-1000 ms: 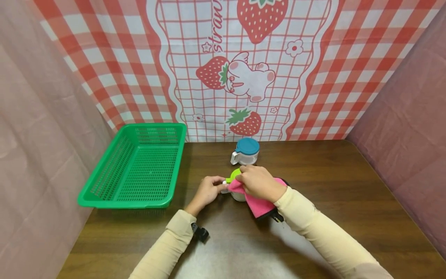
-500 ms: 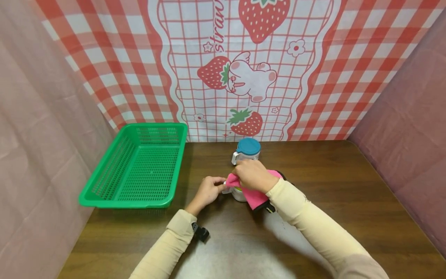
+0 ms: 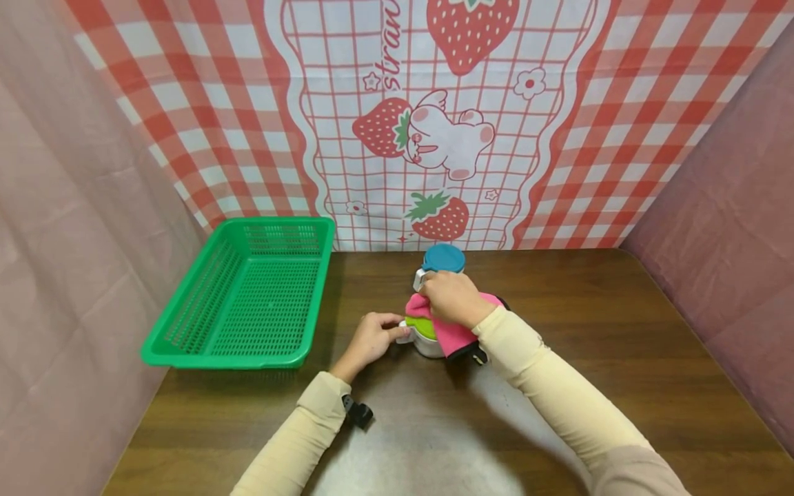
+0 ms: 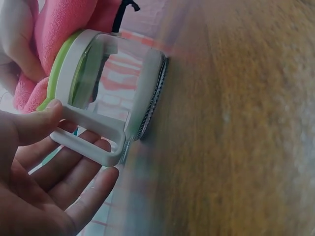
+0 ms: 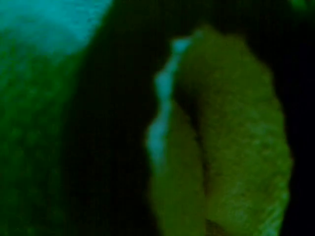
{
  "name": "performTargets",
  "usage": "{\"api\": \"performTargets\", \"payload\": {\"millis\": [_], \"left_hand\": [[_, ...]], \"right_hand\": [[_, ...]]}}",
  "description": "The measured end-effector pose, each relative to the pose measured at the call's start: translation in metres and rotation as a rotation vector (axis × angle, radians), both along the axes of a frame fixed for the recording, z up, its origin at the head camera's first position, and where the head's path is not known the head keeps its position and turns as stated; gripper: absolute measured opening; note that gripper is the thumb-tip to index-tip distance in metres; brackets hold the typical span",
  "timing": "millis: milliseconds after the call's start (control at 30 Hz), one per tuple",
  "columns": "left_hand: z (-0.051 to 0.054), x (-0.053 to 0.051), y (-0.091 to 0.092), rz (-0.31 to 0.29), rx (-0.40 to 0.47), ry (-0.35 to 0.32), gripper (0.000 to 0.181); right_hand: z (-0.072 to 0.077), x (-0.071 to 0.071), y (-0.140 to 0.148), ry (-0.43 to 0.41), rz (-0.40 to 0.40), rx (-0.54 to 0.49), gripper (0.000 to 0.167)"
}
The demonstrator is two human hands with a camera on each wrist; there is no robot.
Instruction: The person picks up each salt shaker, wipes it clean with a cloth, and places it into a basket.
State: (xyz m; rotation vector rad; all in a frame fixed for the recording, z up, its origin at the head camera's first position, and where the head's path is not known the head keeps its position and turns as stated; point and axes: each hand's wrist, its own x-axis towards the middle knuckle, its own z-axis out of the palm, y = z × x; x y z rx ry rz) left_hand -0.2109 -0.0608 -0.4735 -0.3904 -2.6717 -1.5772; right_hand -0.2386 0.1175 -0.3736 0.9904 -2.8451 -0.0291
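A clear jar (image 4: 115, 73) with a lime-green lid (image 3: 420, 326) and a white handle (image 4: 93, 142) stands on the wooden table. My left hand (image 3: 370, 341) holds this handle, thumb on its upper end and fingers behind it in the left wrist view. In my right hand (image 3: 455, 297) is a pink cloth (image 3: 454, 337) with a dark edge, bunched under the fingers and lying over the back and right of the lid. Part of the lid is hidden by the cloth. The right wrist view is too dark and blurred to make out the hand.
Behind the right hand stands a second handled jar with a blue lid (image 3: 444, 257), partly hidden. A green plastic basket (image 3: 238, 361) sits at the left. A checked strawberry-print cloth (image 3: 378, 179) hangs along the table's back edge.
My right hand has shifted with the pink cloth, first left across the lid, then toward the back, baring the lid's front. The left hand has stayed at the handle.
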Motion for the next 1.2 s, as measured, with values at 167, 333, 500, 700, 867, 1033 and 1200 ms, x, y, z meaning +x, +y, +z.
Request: {"api": "performTargets", "payload": {"millis": [167,333,500,700,867,1033,1200], "left_hand": [[0.002,0.001,0.001,0.021,0.005,0.002,0.018],[0.002,0.003,0.003,0.032,0.005,-0.004,0.020],[0.002,0.003,0.003,0.037,0.007,-0.013,0.020],[0.001,0.003,0.003,0.032,-0.007,-0.025,0.022],[0.000,0.002,0.003,0.033,-0.006,-0.027,0.021],[-0.001,0.002,0.004,0.035,0.000,-0.031,0.021],[-0.001,0.003,0.004,0.032,0.003,-0.028,0.021]], "right_hand": [[-0.007,-0.006,0.012,0.013,-0.003,-0.040,0.012],[-0.002,-0.003,0.021,-0.001,-0.027,-0.055,0.007],[-0.001,-0.002,0.031,-0.036,-0.060,-0.063,0.009],[-0.004,0.002,0.041,-0.035,-0.052,-0.088,0.014],[-0.004,0.007,0.045,-0.041,-0.053,-0.106,0.008],[-0.004,0.011,0.051,-0.042,-0.053,-0.115,0.014],[-0.006,0.014,0.058,-0.059,-0.053,-0.142,0.018]]}}
